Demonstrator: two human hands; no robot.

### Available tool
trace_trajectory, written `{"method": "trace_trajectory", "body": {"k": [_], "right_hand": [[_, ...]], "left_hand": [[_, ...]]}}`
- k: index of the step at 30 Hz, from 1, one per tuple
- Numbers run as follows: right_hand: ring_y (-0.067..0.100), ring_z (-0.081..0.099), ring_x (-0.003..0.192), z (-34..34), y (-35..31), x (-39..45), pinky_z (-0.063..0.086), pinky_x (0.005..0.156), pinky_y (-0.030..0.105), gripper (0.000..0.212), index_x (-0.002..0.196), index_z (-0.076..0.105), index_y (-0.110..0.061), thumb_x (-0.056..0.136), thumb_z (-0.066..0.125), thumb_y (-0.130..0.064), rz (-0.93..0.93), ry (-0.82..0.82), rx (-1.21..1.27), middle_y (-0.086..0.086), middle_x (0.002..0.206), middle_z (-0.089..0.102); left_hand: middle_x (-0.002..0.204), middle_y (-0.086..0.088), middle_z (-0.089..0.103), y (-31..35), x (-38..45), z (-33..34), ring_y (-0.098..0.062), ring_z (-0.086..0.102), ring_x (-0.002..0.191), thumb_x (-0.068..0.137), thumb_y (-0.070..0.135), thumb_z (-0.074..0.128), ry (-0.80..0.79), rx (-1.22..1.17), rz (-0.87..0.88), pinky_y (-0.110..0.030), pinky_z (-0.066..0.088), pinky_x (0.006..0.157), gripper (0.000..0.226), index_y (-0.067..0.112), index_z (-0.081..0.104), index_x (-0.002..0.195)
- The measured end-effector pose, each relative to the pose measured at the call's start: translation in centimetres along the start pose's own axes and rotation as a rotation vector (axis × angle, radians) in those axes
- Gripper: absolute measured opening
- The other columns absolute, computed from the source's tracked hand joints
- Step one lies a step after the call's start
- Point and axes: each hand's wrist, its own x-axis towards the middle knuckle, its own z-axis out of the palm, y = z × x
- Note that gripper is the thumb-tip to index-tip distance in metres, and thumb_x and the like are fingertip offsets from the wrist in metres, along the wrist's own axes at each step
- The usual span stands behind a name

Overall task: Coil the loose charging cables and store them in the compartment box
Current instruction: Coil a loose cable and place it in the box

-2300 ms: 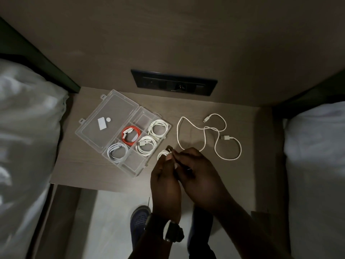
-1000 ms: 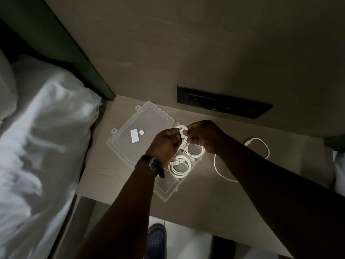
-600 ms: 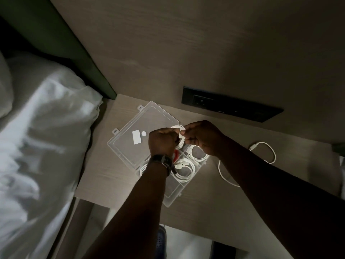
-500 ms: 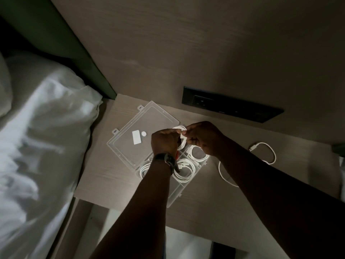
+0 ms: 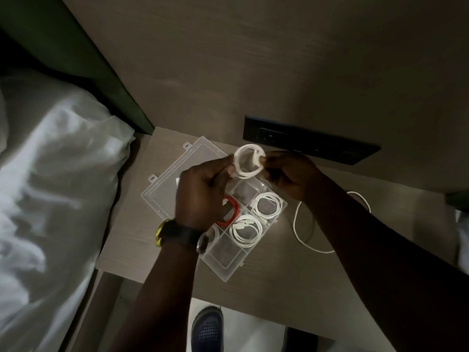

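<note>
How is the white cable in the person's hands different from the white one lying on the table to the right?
The held cable is wound into a tight ring; the table cable sprawls in loose curves. The held cable is raised above the compartment box, pinched between the left hand and right hand; the table cable lies untouched. Both are white.

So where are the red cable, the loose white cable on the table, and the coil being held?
red cable (image 5: 234,208), head view, visible arc.
loose white cable (image 5: 297,231), head view, left bend.
held coil (image 5: 238,166), head view, left rim.

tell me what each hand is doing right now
left hand: shut on the coiled white cable
right hand: shut on the same coil's other side
</note>
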Motion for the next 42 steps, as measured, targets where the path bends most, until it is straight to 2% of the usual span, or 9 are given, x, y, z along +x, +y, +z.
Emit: {"method": "trace_trajectory", "body": {"k": [4, 8, 14, 17, 22, 28, 31, 37, 42], "right_hand": [[0.012, 0.057, 0.045, -1.6, -0.3, 0.1, 0.047, 0.045, 0.020, 0.014, 0.072, 0.067, -0.002, 0.083, 0.066, 0.006, -0.052, 0.039, -0.459, 0.000, 0.046, 0.065], [0.016, 0.060, 0.049, 0.1, -0.1, 1.2, 0.048, 0.055, 0.027, 0.017, 0.074, 0.070, 0.008, 0.082, 0.073, -0.007, -0.058, 0.049, -0.962, 0.009, 0.053, 0.066], [0.027, 0.065, 0.096, 1.5, 0.4, 2.1, 0.042, 0.077, 0.029, 0.027, 0.075, 0.069, -0.003, 0.088, 0.065, -0.026, -0.217, -0.016, -1.731, 0.008, 0.081, 0.065], [0.029, 0.064, 0.103, 2.2, 1.0, 2.3, 0.040, 0.076, 0.028, 0.018, 0.090, 0.070, -0.001, 0.086, 0.065, -0.018, -0.324, 0.024, -1.820, 0.013, 0.103, 0.071], [0.036, 0.066, 0.095, 2.7, 1.9, 1.8, 0.045, 0.072, 0.031, 0.001, 0.080, 0.061, -0.004, 0.080, 0.063, -0.003, -0.476, 0.027, -1.947, 0.019, 0.098, 0.070], [0.038, 0.067, 0.081, 2.2, 3.2, 0.8, 0.045, 0.064, 0.032, 0.025, 0.104, 0.054, -0.007, 0.081, 0.064, -0.002, -0.702, 0.061, -1.890, 0.017, 0.088, 0.070], [0.030, 0.066, 0.088, 1.6, 3.2, 0.7, 0.045, 0.070, 0.030, 0.009, 0.094, 0.066, -0.007, 0.087, 0.061, -0.007, -0.705, 0.027, -1.861, 0.013, 0.093, 0.069], [0.027, 0.064, 0.080, 0.3, 3.6, -0.1, 0.039, 0.063, 0.031, 0.048, 0.117, 0.045, -0.004, 0.080, 0.073, -0.019, -0.652, -0.131, -1.828, 0.011, 0.090, 0.065], [0.026, 0.061, 0.098, -0.2, 3.3, 0.1, 0.039, 0.074, 0.030, 0.051, 0.117, 0.052, -0.007, 0.077, 0.077, -0.023, -0.532, -0.147, -1.874, 0.009, 0.108, 0.065]], "left_hand": [[0.101, -0.006, 0.075, -1.4, -2.2, 0.5, -0.026, 0.073, 0.091, 0.085, 0.001, 0.062, 0.067, -0.205, -0.331, -0.044, 0.061, 0.079, 0.031, 0.016, 0.071, 0.112], [0.106, -0.010, 0.072, -2.8, -2.9, 3.6, -0.026, 0.067, 0.098, 0.086, 0.007, 0.061, -0.071, 0.181, -0.210, -0.040, 0.054, 0.088, 0.037, 0.017, 0.066, 0.121], [0.111, -0.015, 0.062, -4.5, -2.8, 5.8, -0.033, 0.063, 0.096, 0.087, 0.007, 0.053, -0.109, 0.432, -0.195, -0.039, 0.051, 0.082, 0.044, 0.013, 0.056, 0.131], [0.120, -0.016, 0.055, -4.8, -3.0, 6.3, -0.035, 0.063, 0.093, 0.088, 0.006, 0.055, -0.105, 0.406, -0.189, -0.043, 0.053, 0.083, 0.055, 0.014, 0.044, 0.142], [0.111, -0.015, 0.059, -5.2, -2.4, 6.1, -0.038, 0.064, 0.092, 0.089, 0.017, 0.057, -0.116, 0.454, -0.187, -0.043, 0.051, 0.080, 0.040, 0.013, 0.058, 0.128], [0.108, -0.009, 0.066, -5.0, -1.5, 5.8, -0.032, 0.068, 0.092, 0.080, 0.014, 0.066, -0.115, 0.436, -0.185, -0.043, 0.056, 0.084, 0.034, 0.015, 0.066, 0.114], [0.105, -0.010, 0.068, -5.3, -1.5, 5.5, -0.032, 0.069, 0.089, 0.078, 0.011, 0.068, -0.114, 0.438, -0.146, -0.044, 0.058, 0.082, 0.033, 0.015, 0.067, 0.110], [0.094, -0.009, 0.066, -5.7, -1.7, 5.4, -0.030, 0.065, 0.084, 0.082, 0.012, 0.060, -0.212, 0.485, -0.047, -0.042, 0.056, 0.075, 0.010, 0.015, 0.067, 0.089], [0.096, -0.008, 0.069, -5.5, -1.7, 5.4, -0.031, 0.066, 0.094, 0.079, 0.019, 0.066, -0.169, 0.368, -0.153, -0.041, 0.055, 0.082, 0.035, 0.015, 0.053, 0.111]]}}
